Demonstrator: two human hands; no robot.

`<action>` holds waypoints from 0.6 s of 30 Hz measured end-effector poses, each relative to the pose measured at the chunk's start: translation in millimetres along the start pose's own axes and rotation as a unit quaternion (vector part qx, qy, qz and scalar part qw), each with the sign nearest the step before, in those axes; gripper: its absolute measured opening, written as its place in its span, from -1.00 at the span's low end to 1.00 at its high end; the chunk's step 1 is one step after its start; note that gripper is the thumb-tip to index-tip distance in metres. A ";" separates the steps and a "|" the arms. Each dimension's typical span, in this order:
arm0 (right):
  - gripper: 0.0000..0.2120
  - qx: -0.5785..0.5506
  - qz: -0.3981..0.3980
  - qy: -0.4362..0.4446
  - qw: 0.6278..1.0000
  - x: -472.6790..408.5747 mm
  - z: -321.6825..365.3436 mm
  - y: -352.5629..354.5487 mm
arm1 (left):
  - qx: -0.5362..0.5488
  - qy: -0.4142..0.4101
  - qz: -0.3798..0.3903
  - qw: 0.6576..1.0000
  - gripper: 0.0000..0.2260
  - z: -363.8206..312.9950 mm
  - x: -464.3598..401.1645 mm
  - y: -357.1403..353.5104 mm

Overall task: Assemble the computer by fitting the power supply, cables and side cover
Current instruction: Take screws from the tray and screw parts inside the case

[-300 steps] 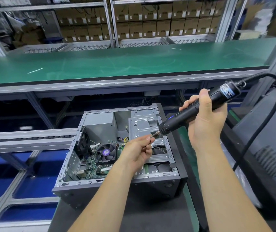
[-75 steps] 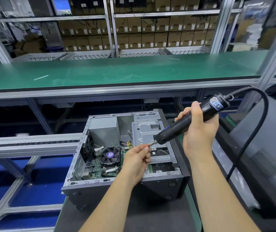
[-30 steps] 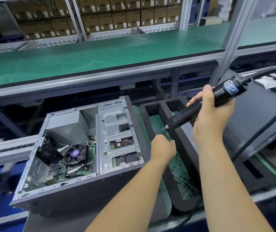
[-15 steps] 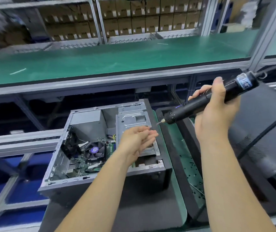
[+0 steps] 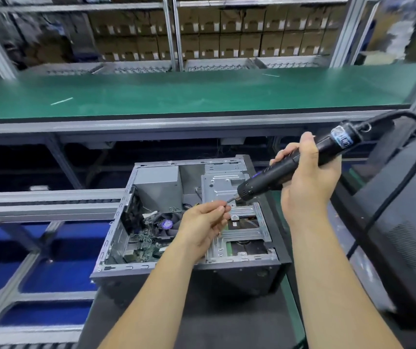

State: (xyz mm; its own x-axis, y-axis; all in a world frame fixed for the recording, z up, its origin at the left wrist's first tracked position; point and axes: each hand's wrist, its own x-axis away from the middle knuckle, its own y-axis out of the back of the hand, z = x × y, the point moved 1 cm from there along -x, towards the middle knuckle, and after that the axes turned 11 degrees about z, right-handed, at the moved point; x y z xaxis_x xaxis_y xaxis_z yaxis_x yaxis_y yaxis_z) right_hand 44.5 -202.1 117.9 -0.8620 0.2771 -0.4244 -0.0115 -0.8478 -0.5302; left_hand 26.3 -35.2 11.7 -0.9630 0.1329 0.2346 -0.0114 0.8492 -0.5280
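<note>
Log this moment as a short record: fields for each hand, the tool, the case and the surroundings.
left hand: fingertips pinched together at the driver bit, seemingly on a screw too small to make out
right hand: grips the electric screwdriver mid-body, tip angled down-left
screwdriver cable: black, loops from the tool's rear down the right side
computer case: on its side, side cover off, interior exposed
inside case: fan, circuit board, metal drive bracket
surroundings: green conveyor belt, shelves of cardboard boxes
</note>
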 end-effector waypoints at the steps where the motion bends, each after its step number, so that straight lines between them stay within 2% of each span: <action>1: -0.78 -0.001 0.000 0.000 1.000 0.3 0.3 -0.1 | -0.002 -0.003 0.003 1.000 -0.85 0.6 -0.2 -1.2; 7: -0.81 0.000 0.000 -0.003 1.000 2.0 1.5 -0.7 | 0.009 -0.016 0.011 1.000 -0.83 3.8 -1.6 -7.5; 18: -0.84 -0.021 -0.014 -0.002 1.000 3.0 5.3 0.5 | 0.149 0.016 0.015 0.989 -0.84 6.7 -5.7 -9.2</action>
State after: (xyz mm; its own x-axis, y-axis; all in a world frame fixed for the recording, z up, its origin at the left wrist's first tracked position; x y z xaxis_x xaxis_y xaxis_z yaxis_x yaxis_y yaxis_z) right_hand 39.2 -204.1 120.3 -0.8640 0.2985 -0.4053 -0.0149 -0.8200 -0.5722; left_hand 30.1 -47.1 9.7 -0.9552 0.1753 0.2384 -0.0669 0.6568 -0.7511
